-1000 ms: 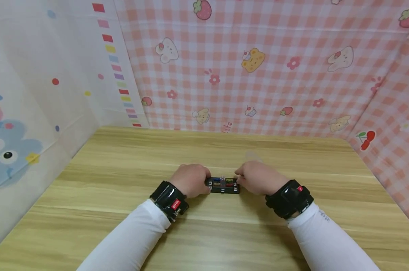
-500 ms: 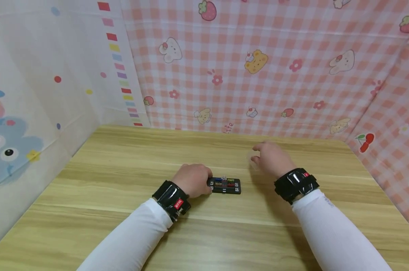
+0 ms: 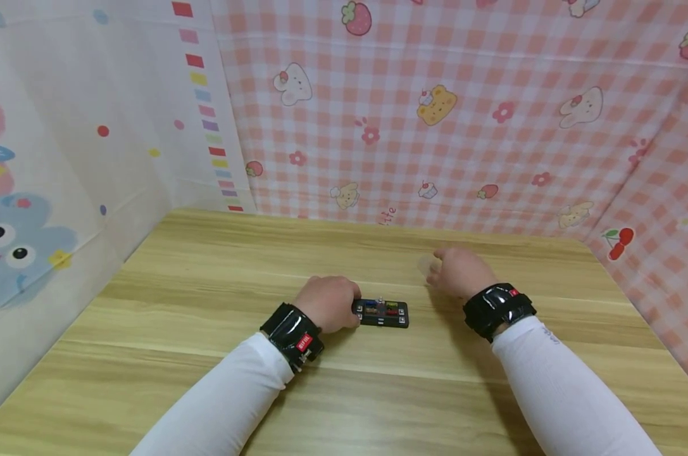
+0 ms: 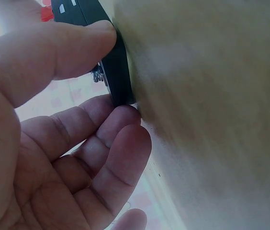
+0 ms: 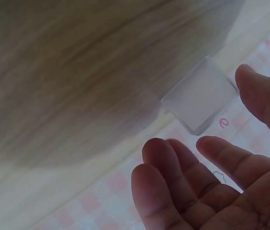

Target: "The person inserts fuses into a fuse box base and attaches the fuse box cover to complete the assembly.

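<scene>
A black fuse block [image 3: 382, 313] with small coloured blade fuses lies flat on the wooden table. My left hand [image 3: 328, 304] grips its left end, thumb on the near side and fingers on the far side. In the left wrist view the thumb presses the black edge of the block [image 4: 121, 72], with metal screw terminals just beside it. My right hand [image 3: 463, 273] is farther back on the right, its fingers spread round a clear plastic cover [image 5: 202, 98]. The thumb is at one corner of that cover; whether it touches cannot be told. The index fingertip stands apart from it.
The wooden table [image 3: 207, 354] reaches back to a pink checked cloth [image 3: 389, 95]. A white patterned cloth [image 3: 121, 82] hangs along the left, and more checked cloth hangs on the right.
My right hand has left the right end of the fuse block and moved back and right to the clear cover. My left hand keeps its grip on the block.
</scene>
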Demonstrator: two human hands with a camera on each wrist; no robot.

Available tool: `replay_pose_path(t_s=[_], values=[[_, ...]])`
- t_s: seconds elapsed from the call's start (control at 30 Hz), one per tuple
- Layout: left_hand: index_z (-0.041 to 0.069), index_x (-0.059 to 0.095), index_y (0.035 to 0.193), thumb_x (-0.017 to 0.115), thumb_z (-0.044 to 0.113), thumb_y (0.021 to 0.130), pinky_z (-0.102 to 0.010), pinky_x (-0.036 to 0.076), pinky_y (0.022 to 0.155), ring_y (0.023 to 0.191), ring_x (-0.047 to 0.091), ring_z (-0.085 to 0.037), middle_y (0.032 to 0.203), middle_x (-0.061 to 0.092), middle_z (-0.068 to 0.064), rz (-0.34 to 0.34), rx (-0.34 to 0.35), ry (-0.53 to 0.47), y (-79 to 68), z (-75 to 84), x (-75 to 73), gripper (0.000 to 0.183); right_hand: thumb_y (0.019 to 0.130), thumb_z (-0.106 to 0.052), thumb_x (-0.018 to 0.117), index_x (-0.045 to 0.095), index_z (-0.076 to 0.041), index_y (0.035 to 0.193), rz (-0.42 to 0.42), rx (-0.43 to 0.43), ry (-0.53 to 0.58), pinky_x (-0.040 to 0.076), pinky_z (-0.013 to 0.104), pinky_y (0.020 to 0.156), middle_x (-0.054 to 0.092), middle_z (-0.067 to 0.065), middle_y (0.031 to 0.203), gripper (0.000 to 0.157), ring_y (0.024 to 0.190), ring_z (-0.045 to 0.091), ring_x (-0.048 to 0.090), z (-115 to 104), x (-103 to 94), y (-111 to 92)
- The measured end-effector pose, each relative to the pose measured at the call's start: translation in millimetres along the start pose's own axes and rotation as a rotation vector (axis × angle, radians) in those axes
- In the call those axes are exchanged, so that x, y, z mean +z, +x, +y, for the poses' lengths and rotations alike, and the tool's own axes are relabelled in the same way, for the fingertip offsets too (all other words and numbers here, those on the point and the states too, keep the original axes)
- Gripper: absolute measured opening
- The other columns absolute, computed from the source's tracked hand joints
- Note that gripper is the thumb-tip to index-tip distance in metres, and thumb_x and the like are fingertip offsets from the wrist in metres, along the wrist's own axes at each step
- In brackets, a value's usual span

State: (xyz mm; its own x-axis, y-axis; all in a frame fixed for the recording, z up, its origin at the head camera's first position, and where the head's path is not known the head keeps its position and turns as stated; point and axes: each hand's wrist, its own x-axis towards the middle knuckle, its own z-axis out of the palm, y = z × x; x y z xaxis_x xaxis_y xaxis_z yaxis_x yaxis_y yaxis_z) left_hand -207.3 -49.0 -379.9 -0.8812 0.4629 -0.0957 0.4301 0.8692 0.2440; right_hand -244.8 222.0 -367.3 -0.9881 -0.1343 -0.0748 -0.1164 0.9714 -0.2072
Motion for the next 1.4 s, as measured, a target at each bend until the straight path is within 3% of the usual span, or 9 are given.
replay_pose_path(t_s=[0.33,0.6,0.83,1.1,1.27,1.4], values=[[0.017,0.08,0.11,0.087,0.036,0.083,-0.043,0.047,0.094,0.08,0.061,-0.014,0.099,0.078,0.005,-0.001,0.009,0.001,-1.4,0.6,-0.5,0.034,0.098,-0.023,0.07,0.058,0.006,0.143,-0.009,0.013,-0.019,0.047,0.06,0.111,0.063,0.032,0.14,0.055,0.119,0.041,0.066,4.6,6.1,-1.2],[0.018,0.08,0.107,0.088,0.036,0.083,-0.042,0.047,0.092,0.078,0.06,-0.013,0.096,0.077,0.006,0.001,0.007,0.003,-1.7,-1.2,0.6,0.031,0.096,-0.019,0.071,0.061,0.01,0.138,0.022,-0.047,-0.04,0.049,0.059,0.109,0.067,0.032,0.132,0.052,0.122,0.048,0.066,5.6,7.9,-0.7],[0.018,0.08,0.107,0.088,0.036,0.083,-0.042,0.047,0.091,0.078,0.06,-0.013,0.096,0.076,0.006,0.005,0.012,0.009,-2.5,-0.7,-0.1,0.031,0.095,-0.017,0.068,0.059,0.008,0.142,-0.002,-0.015,-0.021,0.047,0.06,0.111,0.063,0.032,0.138,0.054,0.124,0.046,0.064,5.9,5.4,-0.2],[0.018,0.081,0.108,0.088,0.036,0.082,-0.042,0.047,0.091,0.077,0.059,-0.013,0.095,0.076,0.006,0.007,0.012,0.006,-2.2,-1.5,0.6,0.033,0.102,-0.019,0.063,0.054,0.003,0.149,-0.028,0.013,0.01,0.05,0.058,0.106,0.058,0.033,0.145,0.053,0.11,0.036,0.061,-0.1,-2.7,-4.2],[0.018,0.08,0.109,0.088,0.036,0.082,-0.041,0.047,0.09,0.079,0.06,-0.013,0.098,0.077,0.006,0.005,0.012,0.007,-1.5,-1.9,0.5,0.033,0.103,-0.02,0.065,0.053,0.002,0.15,0.005,-0.009,0.019,0.054,0.053,0.095,0.066,0.031,0.134,0.054,0.105,0.034,0.064,-3.4,-6.2,-6.6],[0.018,0.08,0.11,0.088,0.037,0.082,-0.041,0.047,0.091,0.08,0.06,-0.013,0.1,0.077,0.006,0.006,0.013,0.005,-1.2,-2.1,-0.1,0.035,0.103,-0.021,0.067,0.054,0.001,0.15,0.028,-0.038,0.012,0.056,0.054,0.094,0.072,0.027,0.123,0.054,0.108,0.036,0.069,-6.4,-8.8,-10.3]])
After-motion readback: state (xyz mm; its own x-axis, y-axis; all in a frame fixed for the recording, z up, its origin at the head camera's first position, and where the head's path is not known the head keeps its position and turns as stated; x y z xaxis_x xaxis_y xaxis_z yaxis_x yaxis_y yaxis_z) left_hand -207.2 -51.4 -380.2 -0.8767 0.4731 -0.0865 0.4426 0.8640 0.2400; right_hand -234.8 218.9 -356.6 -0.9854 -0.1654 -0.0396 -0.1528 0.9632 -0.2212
